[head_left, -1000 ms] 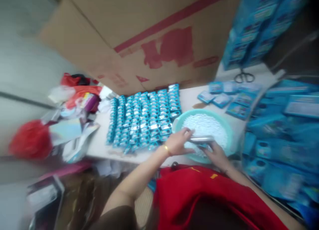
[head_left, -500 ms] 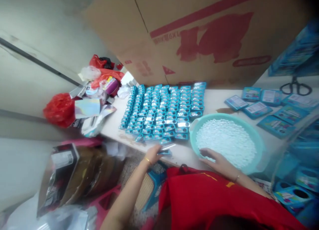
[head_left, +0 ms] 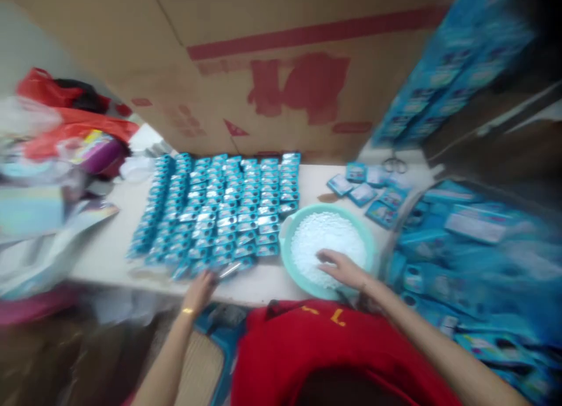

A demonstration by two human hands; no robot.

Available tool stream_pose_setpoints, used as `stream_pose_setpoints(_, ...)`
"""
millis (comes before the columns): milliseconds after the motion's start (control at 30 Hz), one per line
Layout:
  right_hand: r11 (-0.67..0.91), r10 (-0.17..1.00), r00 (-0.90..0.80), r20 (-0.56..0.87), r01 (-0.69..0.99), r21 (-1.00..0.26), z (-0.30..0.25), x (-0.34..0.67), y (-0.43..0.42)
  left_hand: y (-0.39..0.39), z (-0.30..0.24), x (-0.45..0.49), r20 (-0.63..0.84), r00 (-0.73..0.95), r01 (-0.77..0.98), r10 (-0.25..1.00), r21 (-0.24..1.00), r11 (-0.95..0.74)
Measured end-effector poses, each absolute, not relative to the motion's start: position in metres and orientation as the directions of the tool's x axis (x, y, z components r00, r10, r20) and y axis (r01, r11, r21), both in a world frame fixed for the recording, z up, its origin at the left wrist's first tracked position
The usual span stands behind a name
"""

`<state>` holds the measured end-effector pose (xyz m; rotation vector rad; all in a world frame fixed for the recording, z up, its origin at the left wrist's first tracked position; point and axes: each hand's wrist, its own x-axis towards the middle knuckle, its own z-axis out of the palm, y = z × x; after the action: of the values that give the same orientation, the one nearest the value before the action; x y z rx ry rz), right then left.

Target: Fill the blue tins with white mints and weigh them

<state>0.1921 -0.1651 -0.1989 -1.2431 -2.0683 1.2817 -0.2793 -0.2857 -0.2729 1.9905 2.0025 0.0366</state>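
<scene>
At the front edge of the table, my left hand (head_left: 202, 287) is closed at a small blue box whose shiny clear strip (head_left: 229, 270) sticks out past the fingertips. Blur hides much of that box. Just beyond it stand rows of small blue boxes (head_left: 219, 218) with dark round windows, packed close together. My right hand (head_left: 343, 268) reaches over a light green plastic basin (head_left: 371, 248). Its fingers are apart and touch, or hover just above, the small white pieces (head_left: 327, 236) filling the basin; no held piece is visible.
A large cardboard box (head_left: 211, 89) stands behind the rows. Flat blue packs (head_left: 362, 194) and black scissors (head_left: 394, 164) lie beyond the basin. Many blue packages (head_left: 456, 265) in clear plastic fill the right side. Bags and papers (head_left: 65, 142) are heaped at left.
The view has swung right, so the table contents appear farther left. My right hand has moved from the basin's near rim in over the white pieces. My left hand stays by the front boxes.
</scene>
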Motion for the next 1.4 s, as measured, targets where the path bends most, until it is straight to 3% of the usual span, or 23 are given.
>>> stream_pose_setpoints(100, 0.227, 0.905, -0.419, -0.077, 0.626, -0.746, -0.201, 0.217, -0.108, -0.281, -0.283, -0.303, -0.103, -0.098, 0.971, 0.990, 0.206, 0.118)
stream_pose_setpoints(200, 0.043, 0.984, -0.132, -0.118, 0.826, -0.562, -0.204, 0.251, -0.035, -0.286, -0.276, -0.301, -0.028, -0.154, 0.967, 0.988, 0.199, 0.157)
stream_pose_setpoints(367, -0.251, 0.968, 0.218, -0.128, 0.884, -0.394, -0.224, 0.301, 0.061, -0.294, -0.245, -0.257, 0.090, -0.298, 0.937, 0.950, 0.218, 0.274)
stream_pose_setpoints(467, -0.399, 0.915, 0.358, -0.188, 0.874, -0.277, -0.247, 0.313, 0.087, -0.266, -0.231, -0.207, 0.123, -0.172, 0.942, 0.977, 0.311, 0.127)
stream_pose_setpoints(600, -0.462, 0.871, 0.419, -0.257, 0.876, -0.138, -0.270, 0.311, 0.095, -0.195, -0.223, -0.114, 0.128, 0.220, 0.877, 0.967, 0.408, -0.253)
stream_pose_setpoints(700, -0.431, 0.902, 0.407, -0.141, 0.854, -0.292, -0.262, 0.304, 0.087, -0.138, -0.227, -0.046, -0.009, 0.413, 0.849, 0.911, 0.366, -0.381)
stream_pose_setpoints(767, -0.410, 0.892, 0.448, -0.064, 0.742, -0.531, -0.244, 0.297, 0.076, -0.104, -0.232, -0.010, -0.110, 0.475, 0.859, 0.873, 0.271, -0.434)
stream_pose_setpoints(833, -0.363, 0.858, 0.501, -0.115, 0.431, -0.826, -0.219, 0.286, 0.059, -0.076, -0.239, 0.015, -0.173, 0.510, 0.857, 0.842, 0.185, -0.481)
stream_pose_setpoints(900, -0.272, 0.864, 0.422, -0.273, -0.065, -0.960, -0.191, 0.274, 0.036, -0.058, -0.246, 0.030, -0.214, 0.548, 0.837, 0.809, 0.142, -0.529)
stream_pose_setpoints(967, -0.234, 0.904, 0.228, -0.362, -0.445, -0.864, -0.165, 0.263, 0.006, -0.051, -0.251, 0.036, -0.244, 0.604, 0.796, 0.759, 0.142, -0.588)
stream_pose_setpoints(1033, -0.274, 0.932, 0.034, -0.360, -0.583, -0.765, -0.145, 0.257, -0.026, -0.056, -0.254, 0.036, -0.268, 0.667, 0.743, 0.695, 0.178, -0.645)
stream_pose_setpoints(1167, -0.370, 0.928, -0.175, -0.328, -0.516, -0.772, -0.122, 0.256, -0.081, -0.088, -0.259, 0.031, -0.323, 0.726, 0.687, 0.608, 0.302, -0.660)
stream_pose_setpoints(1400, -0.365, 0.930, -0.160, -0.331, -0.510, -0.779, -0.120, 0.253, -0.132, -0.139, -0.272, 0.040, -0.392, 0.696, 0.697, 0.602, 0.571, -0.433)
